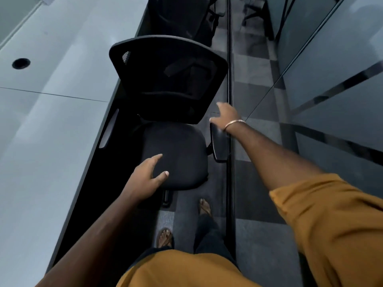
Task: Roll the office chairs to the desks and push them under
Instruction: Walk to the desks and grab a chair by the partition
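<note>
Chair (174, 158) first: black office chair with a mesh back, standing beside the pale tabletop (51, 104), its seat close against the dark desk edge and its back toward the far end of the aisle. I see my left hand (147, 177) resting on the near corner of the seat cushion, fingers spread and relaxed, thumb lying on top, nothing clamped. My right hand (224, 118) reaches forward with the arm nearly straight, fingers apart and blurred, hovering just above the front of the right armrest (218, 143); I cannot tell if it touches. A bracelet (234, 123) circles that wrist. A second chair (186, 15) stands farther along the desk
</note>
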Motion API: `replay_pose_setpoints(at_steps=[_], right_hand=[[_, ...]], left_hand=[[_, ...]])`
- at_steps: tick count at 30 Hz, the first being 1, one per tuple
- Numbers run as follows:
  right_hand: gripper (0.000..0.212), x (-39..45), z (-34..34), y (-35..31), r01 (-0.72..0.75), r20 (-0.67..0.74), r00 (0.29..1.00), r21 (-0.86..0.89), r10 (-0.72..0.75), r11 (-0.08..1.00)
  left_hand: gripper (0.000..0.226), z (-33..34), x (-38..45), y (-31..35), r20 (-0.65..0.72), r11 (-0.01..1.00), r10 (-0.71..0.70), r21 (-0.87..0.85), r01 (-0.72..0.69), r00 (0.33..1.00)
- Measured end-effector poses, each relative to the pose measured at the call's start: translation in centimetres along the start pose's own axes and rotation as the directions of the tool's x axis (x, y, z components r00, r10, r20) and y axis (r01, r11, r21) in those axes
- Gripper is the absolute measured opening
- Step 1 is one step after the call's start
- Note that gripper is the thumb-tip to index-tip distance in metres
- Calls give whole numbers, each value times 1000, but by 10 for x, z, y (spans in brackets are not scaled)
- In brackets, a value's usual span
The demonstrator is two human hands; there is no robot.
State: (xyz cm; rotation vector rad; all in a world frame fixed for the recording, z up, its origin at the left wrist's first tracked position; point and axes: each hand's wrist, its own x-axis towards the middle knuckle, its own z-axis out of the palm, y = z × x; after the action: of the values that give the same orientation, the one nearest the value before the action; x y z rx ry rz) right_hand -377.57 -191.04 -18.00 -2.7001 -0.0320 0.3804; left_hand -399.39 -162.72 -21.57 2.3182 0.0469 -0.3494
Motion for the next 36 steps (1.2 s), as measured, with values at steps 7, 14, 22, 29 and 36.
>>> replay_pose_setpoints(at_steps=[7,14,22,29,36], right_hand=[[90,161,-57,16,4,-185,982,252,44,968],[53,264,-78,30,58,-5,998,156,-58,986],[28,241,-49,63,76,-168,985,263,-32,962],[33,134,-25,102,-23,-228,968,329,103,944],[68,-61,41,95,-190,-140,939,551,314,813]], left_hand=[[69,26,70,33,-43,998,-62,-23,61,997],[65,56,125,67,-38,995,-92,-49,90,995],[67,58,127,82,-12,994,-95,-52,94,995],[70,59,101,67,51,996,-74,-42,76,996],[78,60,54,56,240,985,85,-168,-45,967]])
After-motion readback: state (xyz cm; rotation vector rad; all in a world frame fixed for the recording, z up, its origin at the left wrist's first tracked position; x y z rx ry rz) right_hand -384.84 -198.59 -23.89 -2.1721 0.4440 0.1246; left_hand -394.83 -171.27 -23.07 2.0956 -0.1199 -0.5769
